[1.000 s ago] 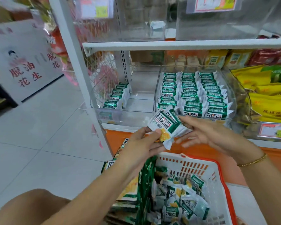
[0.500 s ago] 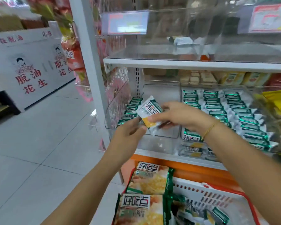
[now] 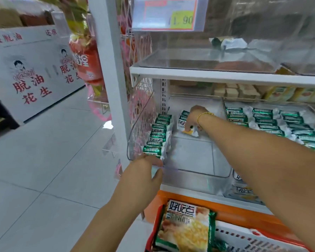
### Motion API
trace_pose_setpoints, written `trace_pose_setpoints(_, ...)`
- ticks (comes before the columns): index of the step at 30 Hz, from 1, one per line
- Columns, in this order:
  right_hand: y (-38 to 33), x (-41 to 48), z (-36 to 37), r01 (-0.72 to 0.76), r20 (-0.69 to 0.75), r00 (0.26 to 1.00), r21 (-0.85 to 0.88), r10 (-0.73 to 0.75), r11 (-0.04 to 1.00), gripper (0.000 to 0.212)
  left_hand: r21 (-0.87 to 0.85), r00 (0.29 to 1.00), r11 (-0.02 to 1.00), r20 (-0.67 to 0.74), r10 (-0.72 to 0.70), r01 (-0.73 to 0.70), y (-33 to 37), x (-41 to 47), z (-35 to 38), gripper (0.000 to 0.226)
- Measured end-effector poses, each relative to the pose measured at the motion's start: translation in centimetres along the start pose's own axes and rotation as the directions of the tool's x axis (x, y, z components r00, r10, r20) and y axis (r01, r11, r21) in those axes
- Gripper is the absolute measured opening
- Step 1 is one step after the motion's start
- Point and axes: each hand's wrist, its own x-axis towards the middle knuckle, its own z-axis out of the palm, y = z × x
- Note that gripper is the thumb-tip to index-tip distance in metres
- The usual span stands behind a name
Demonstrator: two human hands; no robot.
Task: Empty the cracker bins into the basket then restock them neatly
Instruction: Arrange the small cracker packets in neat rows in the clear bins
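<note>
clear, glossy hard plastic bin (image 3: pixel 189 160) with glare on its walls. cracker packets (image 3: pixel 157 135) in shiny, crinkled plastic film. smooth white painted metal shelf (image 3: pixel 207 76). red and white perforated plastic basket (image 3: pixel 244 237). pale, polished floor tiles (image 3: pixel 44 160). thin gold-coloured metal bracelet (image 3: pixel 202 115). paper price label (image 3: pixel 165 14) behind clear plastic.

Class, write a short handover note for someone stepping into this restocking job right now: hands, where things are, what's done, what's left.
Right hand: grips packets at the back of the left bin.
Left hand: at that bin's front rim; grip too blurred to tell.
Basket: below the shelf, with a large bag in it.
Done: right bin is filled in neat rows; the left bin has one row along its left wall.
Left: fill the left bin's bare floor with more rows.
</note>
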Motion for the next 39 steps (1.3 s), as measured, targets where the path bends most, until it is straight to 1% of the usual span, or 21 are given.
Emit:
trace_pose_setpoints(5,-0.8,1.5,1.4,-0.009,0.046,0.999,-0.012,0.01,1.0,0.033,-0.012,0.999,0.999,-0.002,0.045,-0.045,-0.5,-0.2,-0.2,0.024)
trace_pose_setpoints(7,-1.0,2.0,2.0,-0.004,0.028,1.0,0.034,0.003,0.999,0.045,-0.033,0.998,0.997,0.008,0.064,-0.064,-0.6,-0.3,-0.3,0.023)
trace_pose_setpoints(9,-1.2,2.2,2.4,-0.011,-0.027,1.0,0.102,0.014,0.995,0.064,-0.047,0.997,0.996,0.008,0.077,-0.077,-0.7,-0.3,-0.4,0.023)
trace_pose_setpoints(11,-1.2,2.2,2.5,0.007,-0.075,0.997,0.114,0.001,0.993,0.079,-0.061,0.996,0.994,-0.006,0.093,-0.093,-0.7,-0.2,-0.5,0.023)
trace_pose_setpoints(13,-1.2,2.2,2.7,0.021,-0.106,0.994,0.09,-0.012,0.996,0.085,-0.072,0.995,0.992,-0.02,0.098,-0.1,-0.7,-0.2,-0.6,0.022)
trace_pose_setpoints(15,-1.0,2.2,2.9,0.03,-0.131,0.991,0.046,-0.024,0.998,0.081,-0.074,0.994,0.991,-0.027,0.106,-0.108,-0.6,-0.4,-0.7,0.02)
trace_pose_setpoints(17,-1.0,1.7,3.0,0.053,-0.148,0.987,-0.044,-0.059,0.998,0.067,-0.069,0.993,0.99,-0.02,0.118,-0.119,-0.6,-0.5,-0.6,0.02)
trace_pose_setpoints(19,-1.1,0.9,2.9,0.103,-0.139,0.982,-0.176,-0.128,0.979,0.055,-0.051,0.992,0.99,-0.008,0.128,-0.129,-0.5,-0.5,-0.6,0.02)
trace_pose_setpoints(21,-1.5,-0.8,2.1,0.176,-0.118,0.968,-0.298,-0.219,0.938,0.047,-0.02,0.991,0.991,-0.002,0.132,-0.132,-0.4,-0.5,-0.7,0.02)
trace_pose_setpoints(22,-1.8,-2.1,1.4,0.227,-0.118,0.954,-0.317,-0.276,0.921,0.044,-0.01,0.991,0.991,-0.003,0.135,-0.135,-0.2,-0.5,-0.7,0.019)
trace_pose_setpoints(23,-1.9,-3.4,0.9,0.266,-0.145,0.937,-0.288,-0.316,0.92,0.036,-0.01,0.99,0.99,-0.008,0.138,-0.138,0.1,-0.5,-0.6,0.017)
trace_pose_setpoints(24,-2.1,-4.8,0.2,0.27,-0.172,0.93,-0.281,-0.325,0.921,0.019,-0.011,0.989,0.989,-0.017,0.145,-0.145,0.5,-0.6,-0.6,0.014)
trace_pose_setpoints(25,-1.8,-6.3,-0.5,0.294,-0.214,0.912,-0.257,-0.351,0.921,0.009,-0.011,0.988,0.988,-0.026,0.152,-0.152,1.0,-0.8,-0.5,0.013)
trace_pose_setpoints(26,-1.2,-8.0,-1.0,0.31,-0.257,0.892,-0.256,-0.373,0.916,0.024,-0.023,0.987,0.987,-0.036,0.156,-0.157,1.5,-1.0,-0.4,0.017)
trace_pose_setpoints(27,-0.3,-10.0,-1.3,0.326,-0.284,0.873,-0.263,-0.396,0.908,0.032,-0.045,0.985,0.985,-0.037,0.167,-0.168,2.0,-1.4,-0.1,0.024)
trace_pose_setpoints(29,2.5,-14.3,-1.2,0.381,-0.329,0.835,-0.233,-0.441,0.895,0.031,-0.082,0.978,0.975,-0.017,0.208,-0.208,3.2,-2.3,0.3,0.034)
trace_pose_setpoints(31,6.1,-18.0,-0.1,0.409,-0.325,0.831,-0.193,-0.452,0.892,0.029,-0.072,0.969,0.968,0.05,0.243,-0.239,4.3,-3.8,0.9,0.037)
trace_pose_setpoints(33,9.7,-20.7,2.0,0.387,-0.297,0.861,-0.144,-0.413,0.911,0.03,-0.03,0.951,0.955,0.084,0.298,-0.296,5.4,-5.4,1.7,0.038)
trace_pose_setpoints(35,13.1,-22.3,4.5,0.355,-0.254,0.898,-0.068,-0.36,0.932,0.026,-0.002,0.932,0.938,0.112,0.344,-0.346,6.6,-7.0,2.7,0.037)
trace_pose_setpoints(37,16.2,-23.1,7.1,0.305,-0.155,0.942,0.02,-0.298,0.952,0.027,0.011,0.926,0.944,0.195,0.322,-0.33,7.3,-8.5,4.2,0.032)
trace_pose_setpoints(39,19.5,-22.9,10.2,0.216,-0.015,0.976,0.136,-0.216,0.967,0.036,0.078,0.907,0.945,0.316,0.278,-0.317,7.6,-9.8,5.9,0.022)
